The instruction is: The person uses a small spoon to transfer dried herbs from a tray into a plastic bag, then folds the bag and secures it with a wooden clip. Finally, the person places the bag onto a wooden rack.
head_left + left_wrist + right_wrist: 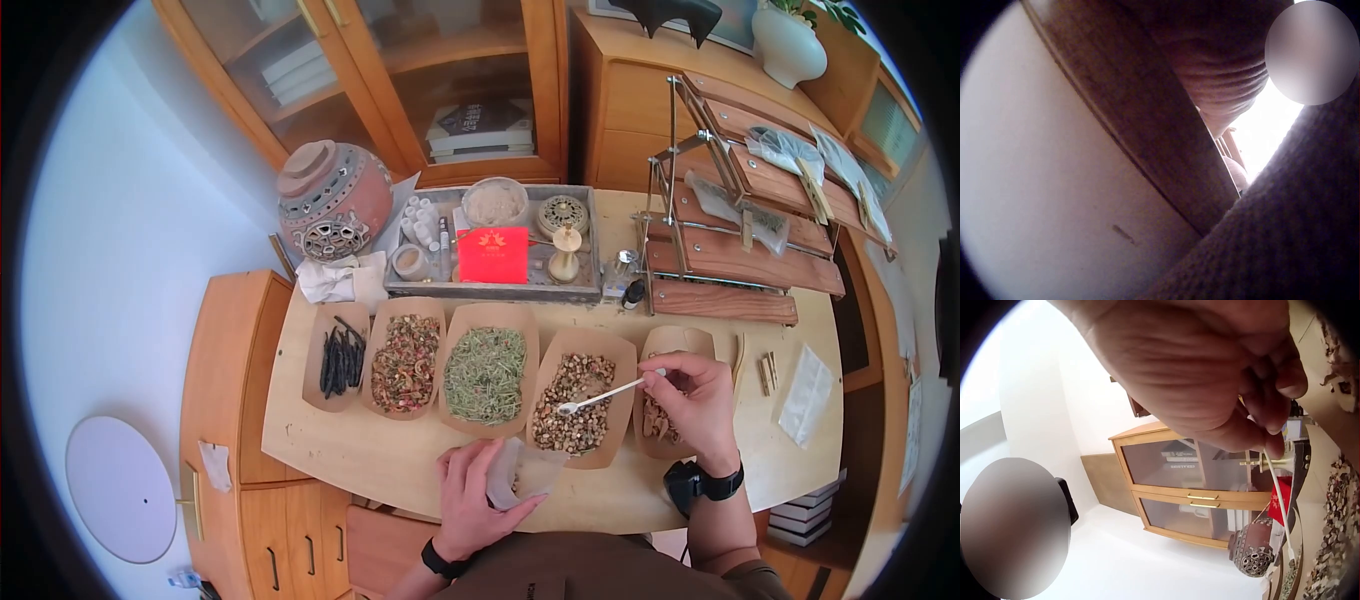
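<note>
in the head view, the right hand (697,405) is hovering over the tray at the far right (676,345), wrist bent, fingers curling in and pinching the end of a thin white spoon (608,394). the spoon is slanting down to the left, its small bowl sitting over the tray of brown buds (578,398). the left hand (477,492) is lying low at the near edge of the worktop (350,455), fingers wrapping round a small translucent bag (522,470) and holding its mouth up just below the bud tray. three more trays are lining up to the left: green herb (485,372), a reddish mix (405,362) and dark pods (340,358).

in the left wrist view, the picture is showing only a pale surface, a wooden edge (1147,131) and knitted cloth (1297,231); the left hand's grip and the bag are not showing here.

in the right wrist view, the right hand (1210,369) is filling the top, fingertips (1272,406) clenching on the spoon's handle (1279,487), which is running down as a thin white line toward the buds (1335,537) at the right edge.
</note>
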